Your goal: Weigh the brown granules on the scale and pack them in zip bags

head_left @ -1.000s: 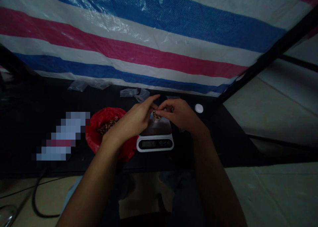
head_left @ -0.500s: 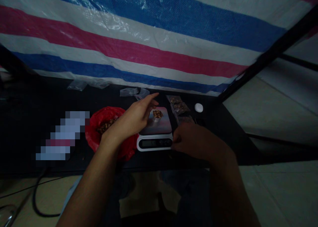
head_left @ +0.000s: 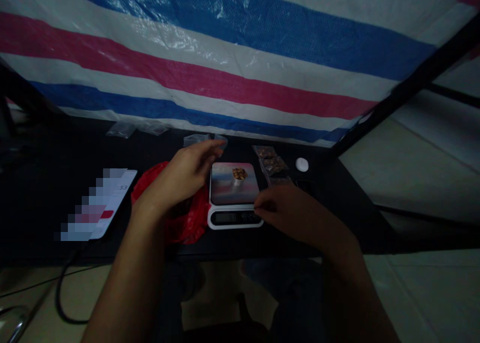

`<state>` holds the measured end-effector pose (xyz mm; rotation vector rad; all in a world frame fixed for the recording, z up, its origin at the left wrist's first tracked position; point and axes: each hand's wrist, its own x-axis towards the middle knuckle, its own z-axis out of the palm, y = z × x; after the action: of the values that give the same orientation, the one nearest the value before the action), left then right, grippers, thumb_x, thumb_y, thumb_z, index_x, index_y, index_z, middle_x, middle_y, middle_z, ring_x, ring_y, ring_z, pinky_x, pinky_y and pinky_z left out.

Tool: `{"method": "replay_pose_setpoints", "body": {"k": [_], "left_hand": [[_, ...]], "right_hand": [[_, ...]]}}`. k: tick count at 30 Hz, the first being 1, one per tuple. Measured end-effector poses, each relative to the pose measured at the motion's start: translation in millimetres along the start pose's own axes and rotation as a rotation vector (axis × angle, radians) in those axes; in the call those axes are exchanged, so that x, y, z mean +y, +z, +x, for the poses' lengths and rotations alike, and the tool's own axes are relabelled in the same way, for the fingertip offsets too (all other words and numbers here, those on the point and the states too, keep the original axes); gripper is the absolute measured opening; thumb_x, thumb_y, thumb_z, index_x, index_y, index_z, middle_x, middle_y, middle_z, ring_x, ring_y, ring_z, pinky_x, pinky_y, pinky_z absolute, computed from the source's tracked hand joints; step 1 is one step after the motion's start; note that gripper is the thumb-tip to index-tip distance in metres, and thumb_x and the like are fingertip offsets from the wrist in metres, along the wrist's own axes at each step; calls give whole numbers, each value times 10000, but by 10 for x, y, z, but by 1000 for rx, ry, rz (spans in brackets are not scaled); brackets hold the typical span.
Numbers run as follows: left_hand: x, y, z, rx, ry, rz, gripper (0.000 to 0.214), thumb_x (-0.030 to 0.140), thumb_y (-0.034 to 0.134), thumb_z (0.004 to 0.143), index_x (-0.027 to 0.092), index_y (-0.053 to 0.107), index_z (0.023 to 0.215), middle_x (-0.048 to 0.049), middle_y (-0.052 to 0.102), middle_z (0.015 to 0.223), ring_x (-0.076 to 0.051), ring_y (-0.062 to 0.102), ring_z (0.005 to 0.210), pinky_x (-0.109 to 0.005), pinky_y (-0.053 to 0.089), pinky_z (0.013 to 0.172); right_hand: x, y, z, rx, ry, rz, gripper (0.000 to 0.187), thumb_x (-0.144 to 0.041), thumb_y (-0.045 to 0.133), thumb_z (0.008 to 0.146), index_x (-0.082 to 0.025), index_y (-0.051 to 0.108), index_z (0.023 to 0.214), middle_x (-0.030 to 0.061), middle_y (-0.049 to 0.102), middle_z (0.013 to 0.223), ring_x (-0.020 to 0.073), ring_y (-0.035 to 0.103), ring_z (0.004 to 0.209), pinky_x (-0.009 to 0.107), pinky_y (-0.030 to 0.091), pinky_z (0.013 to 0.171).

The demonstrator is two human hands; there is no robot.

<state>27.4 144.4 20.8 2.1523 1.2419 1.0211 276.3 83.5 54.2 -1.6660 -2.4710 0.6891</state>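
Note:
A white kitchen scale (head_left: 234, 224) with a metal plate stands in front of me. On its plate sits a small round cup (head_left: 238, 181) heaped with brown nut-like pieces. My left hand (head_left: 189, 165) hovers above a bowl lined with a red plastic bag (head_left: 193, 223), fingers stretched out toward the clear bags and holding nothing. My forearm and hand hide most of the bowl's contents. My right hand (head_left: 287, 205) is at the scale's front right corner, beside its buttons, with its fingers curled together. Whether anything is between them is too dark to see.
Filled clear bags (head_left: 275, 165) lie right of the scale, near a white round object (head_left: 302, 164). Several clear bags (head_left: 122, 129) lie along the back by a striped sheet (head_left: 225, 78). At left, a partly blurred white tablet-like device (head_left: 125, 188) has a cable (head_left: 60, 293).
My left hand has drawn back to the left, off the scale's plate, uncovering the cup. My right fingers have shifted slightly left and up along the scale's front corner.

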Motion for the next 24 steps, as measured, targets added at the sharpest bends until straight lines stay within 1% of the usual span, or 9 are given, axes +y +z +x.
{"method": "replay_pose_setpoints", "body": {"k": [2,4,8,10,12,15,18,24], "left_hand": [[-38,-32,-8,1,-6,20,480,251,496,1013,121,609,1461,-148,761,1307,-276,722,1192,-439,561,1057],[-64,-51,-14,-4,-8,44,469,256,490,1017,122,623,1446,-148,756,1320,-280,720,1200,-439,560,1060],[-85,-37,-10,-23,-19,67,446,267,484,1015,128,656,1403,-140,757,1329,-289,724,1200,-443,562,1069],[-88,-16,-4,-39,-29,65,439,274,486,1016,136,665,1393,-133,750,1351,-291,723,1209,-442,562,1078],[-95,1,1,-53,-34,66,435,272,487,1018,146,667,1393,-123,739,1379,-289,714,1232,-441,557,1091],[-109,12,3,-62,-23,67,427,261,486,1021,158,669,1392,-109,733,1396,-277,701,1262,-431,545,1112],[-118,9,3,-68,-19,69,422,258,488,1025,151,672,1389,-107,734,1395,-267,699,1269,-412,538,1120],[-113,-12,-10,-64,-38,79,427,254,492,1018,157,677,1391,-111,728,1409,-271,697,1277,-420,529,1136]], "right_hand": [[15,-77,85,139,-46,54,146,-178,665,943,-217,804,961,35,817,964,192,746,871,297,508,783],[18,-116,189,243,-77,86,131,-170,683,946,-205,801,988,32,818,963,183,740,867,293,504,790],[16,-92,395,374,-194,98,119,-149,722,936,-200,812,995,45,818,988,193,729,894,308,495,808],[20,-61,472,391,-244,81,120,-144,733,935,-189,819,1006,61,813,1006,200,720,902,322,493,819],[26,-35,524,385,-258,55,120,-140,745,929,-181,826,1006,72,806,1012,201,709,889,328,488,804],[39,-9,562,379,-244,30,100,-140,769,910,-181,832,976,73,805,987,195,692,837,327,475,762],[51,6,574,379,-239,39,101,-152,780,907,-184,830,988,67,810,980,187,679,799,326,471,748],[30,-3,561,368,-211,54,104,-136,793,889,-182,827,976,68,811,982,192,690,818,324,470,743]]}}
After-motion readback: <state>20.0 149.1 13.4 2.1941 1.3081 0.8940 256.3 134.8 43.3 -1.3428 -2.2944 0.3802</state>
